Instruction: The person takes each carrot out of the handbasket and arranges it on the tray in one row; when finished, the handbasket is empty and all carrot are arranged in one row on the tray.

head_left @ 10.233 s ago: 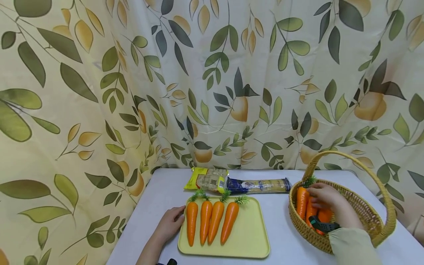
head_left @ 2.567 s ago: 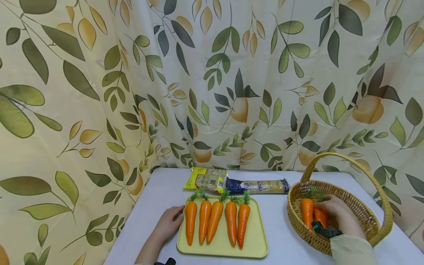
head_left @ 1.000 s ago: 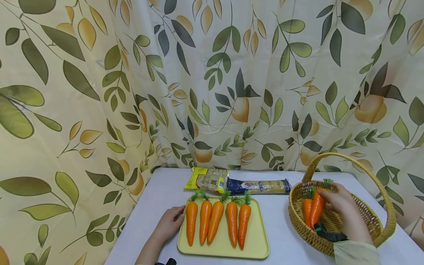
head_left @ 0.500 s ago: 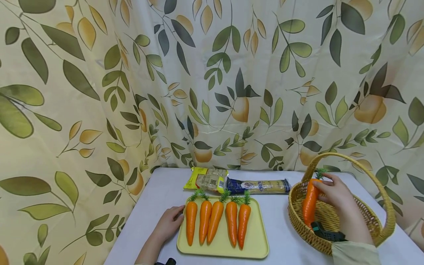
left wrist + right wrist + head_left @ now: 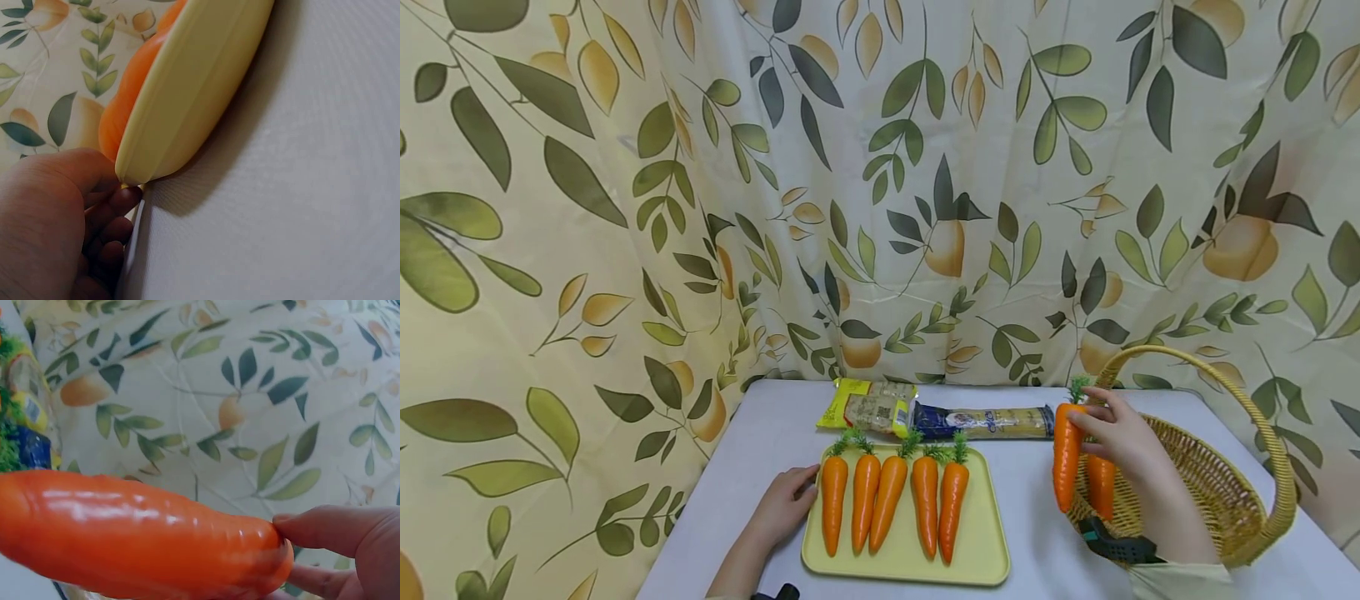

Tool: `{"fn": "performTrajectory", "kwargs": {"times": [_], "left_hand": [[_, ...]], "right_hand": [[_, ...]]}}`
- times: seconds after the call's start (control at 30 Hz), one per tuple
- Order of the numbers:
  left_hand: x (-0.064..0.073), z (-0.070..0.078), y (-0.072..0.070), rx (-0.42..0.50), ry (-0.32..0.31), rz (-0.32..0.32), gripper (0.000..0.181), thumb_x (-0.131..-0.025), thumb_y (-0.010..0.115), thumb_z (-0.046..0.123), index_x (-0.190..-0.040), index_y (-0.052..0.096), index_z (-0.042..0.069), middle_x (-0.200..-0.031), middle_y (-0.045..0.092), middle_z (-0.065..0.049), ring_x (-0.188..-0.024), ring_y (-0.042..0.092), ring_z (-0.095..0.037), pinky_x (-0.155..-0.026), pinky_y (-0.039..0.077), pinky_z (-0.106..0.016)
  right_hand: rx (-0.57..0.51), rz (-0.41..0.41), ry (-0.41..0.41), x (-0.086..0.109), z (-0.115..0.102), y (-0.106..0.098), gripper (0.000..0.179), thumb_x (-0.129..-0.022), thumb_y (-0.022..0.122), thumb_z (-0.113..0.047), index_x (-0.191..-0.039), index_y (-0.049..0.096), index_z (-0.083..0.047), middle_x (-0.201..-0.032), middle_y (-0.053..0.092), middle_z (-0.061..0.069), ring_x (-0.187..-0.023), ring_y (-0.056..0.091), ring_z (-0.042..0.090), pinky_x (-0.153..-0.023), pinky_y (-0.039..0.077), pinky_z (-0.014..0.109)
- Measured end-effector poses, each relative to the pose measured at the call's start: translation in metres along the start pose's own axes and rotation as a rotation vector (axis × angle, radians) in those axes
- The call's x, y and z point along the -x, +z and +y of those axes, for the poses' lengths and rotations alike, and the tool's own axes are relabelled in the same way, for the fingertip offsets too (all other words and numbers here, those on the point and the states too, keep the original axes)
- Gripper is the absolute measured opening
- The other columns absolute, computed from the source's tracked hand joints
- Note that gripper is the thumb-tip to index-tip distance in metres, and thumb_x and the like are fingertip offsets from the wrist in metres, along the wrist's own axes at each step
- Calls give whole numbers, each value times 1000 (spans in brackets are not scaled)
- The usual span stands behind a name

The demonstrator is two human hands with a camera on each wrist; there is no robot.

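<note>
My right hand (image 5: 1123, 442) pinches an orange carrot (image 5: 1066, 457) with a green feathery top, held upright over the left rim of the wicker basket (image 5: 1225, 492). The right wrist view shows the thumb and fingers around one end of this carrot (image 5: 144, 534). Inside the basket lies another carrot (image 5: 1101, 487), partly behind the wrist. Several carrots (image 5: 889, 504) lie side by side on a pale yellow tray (image 5: 981, 533), tops toward the back. My left hand (image 5: 784, 504) holds the tray's left edge; in the left wrist view, thumb and fingertips meet at the rim (image 5: 134, 169).
Behind the tray lie a yellow bag (image 5: 868, 407) of dry food and a long blue packet (image 5: 985, 422). The basket's tall arched handle (image 5: 1210, 367) rises at the right. A leaf-patterned curtain (image 5: 955, 208) hangs behind and left of the white table (image 5: 1030, 550).
Since ten seconds ago, the tray has gained a carrot. Within the last second, my right hand has lifted a carrot and moved it left to the basket's rim. The left hand stays put.
</note>
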State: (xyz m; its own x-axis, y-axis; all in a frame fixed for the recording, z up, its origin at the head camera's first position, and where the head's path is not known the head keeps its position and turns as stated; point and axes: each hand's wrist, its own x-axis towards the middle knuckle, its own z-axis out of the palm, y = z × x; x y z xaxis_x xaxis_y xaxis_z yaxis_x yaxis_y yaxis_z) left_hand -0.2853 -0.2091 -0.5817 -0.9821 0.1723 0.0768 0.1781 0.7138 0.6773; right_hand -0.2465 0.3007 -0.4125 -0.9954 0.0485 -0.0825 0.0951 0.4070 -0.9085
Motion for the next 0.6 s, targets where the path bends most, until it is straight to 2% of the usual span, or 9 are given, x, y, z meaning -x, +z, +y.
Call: {"fn": "performTrajectory", "kwargs": {"times": [0.17, 0.4, 0.6], "left_hand": [[0, 0, 0, 0, 7, 0, 42, -97, 59, 27, -138, 59, 17, -129, 64, -3, -116, 58, -25, -103, 47, -52], [1, -1, -1, -3, 24, 2, 42, -97, 59, 26, -138, 59, 16, -129, 65, -3, -117, 58, -26, -103, 47, -52], [1, 0, -2, -10, 42, 0, 42, -97, 59, 24, -138, 59, 14, -128, 65, -5, -117, 58, -27, -104, 46, -53]], "right_hand": [[7, -33, -29, -1, 0, 26, 78, -100, 58, -36, -156, 16, -2, -143, 39, 35, -104, 65, 24, -85, 60, 42], [-8, -57, 34, -11, 16, 71, 70, -97, 63, -25, -152, 26, -2, -139, 44, 34, -102, 64, 27, -78, 61, 40], [-9, -99, 39, -14, 29, 101, 69, -95, 65, -23, -150, 30, 0, -136, 47, 35, -103, 65, 30, -77, 61, 43]]}}
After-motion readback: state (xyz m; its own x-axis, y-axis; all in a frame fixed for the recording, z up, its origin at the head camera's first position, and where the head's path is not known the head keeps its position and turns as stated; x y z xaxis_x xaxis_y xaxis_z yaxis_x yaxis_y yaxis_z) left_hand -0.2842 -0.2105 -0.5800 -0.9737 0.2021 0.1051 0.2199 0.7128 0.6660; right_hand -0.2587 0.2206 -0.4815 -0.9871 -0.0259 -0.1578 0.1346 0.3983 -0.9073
